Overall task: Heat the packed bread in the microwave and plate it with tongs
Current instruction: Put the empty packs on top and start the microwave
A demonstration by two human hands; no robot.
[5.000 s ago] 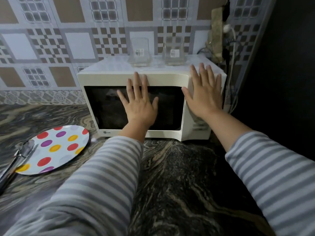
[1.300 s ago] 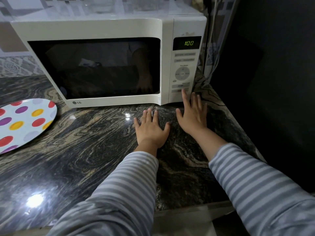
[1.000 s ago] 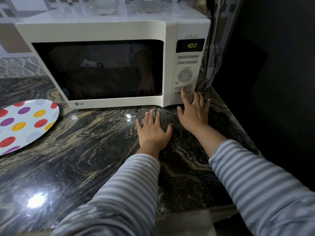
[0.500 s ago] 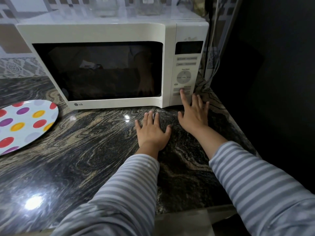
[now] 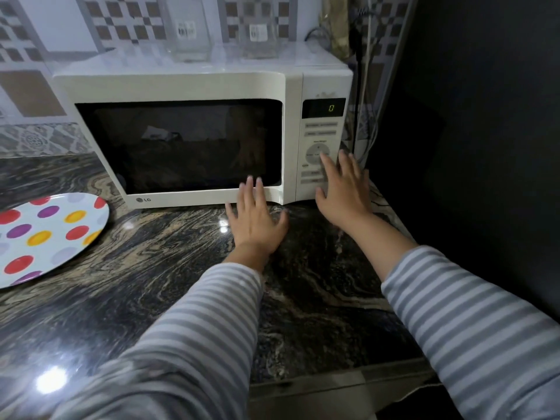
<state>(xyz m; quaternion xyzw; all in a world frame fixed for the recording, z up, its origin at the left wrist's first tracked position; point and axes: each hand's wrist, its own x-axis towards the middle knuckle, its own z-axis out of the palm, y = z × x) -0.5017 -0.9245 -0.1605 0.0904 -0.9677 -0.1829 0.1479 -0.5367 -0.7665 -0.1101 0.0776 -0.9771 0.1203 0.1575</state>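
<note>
A white microwave (image 5: 194, 86) stands on the dark marble counter (image 5: 157, 268) with its door closed; its display (image 5: 323, 108) reads 0. Through the dark door glass I cannot make out the bread. My right hand (image 5: 342, 189) is flat and open, its fingertips over the lower buttons of the control panel (image 5: 312, 131). My left hand (image 5: 254, 219) is open with straight fingers, its fingertips at the door's lower right corner. A white plate (image 5: 45, 234) with coloured dots lies at the left. No tongs are in view.
Two clear glass containers (image 5: 188, 31) (image 5: 257, 28) stand on top of the microwave. Cables (image 5: 363, 71) hang at its right side beside a dark wall (image 5: 469, 147). The counter's front edge runs near the bottom of the view.
Both hands have lifted forward from the counter: the right hand's fingertips now lie higher on the control panel, the left's at the door's lower edge. The display went from 1:00 to blank to 0.
</note>
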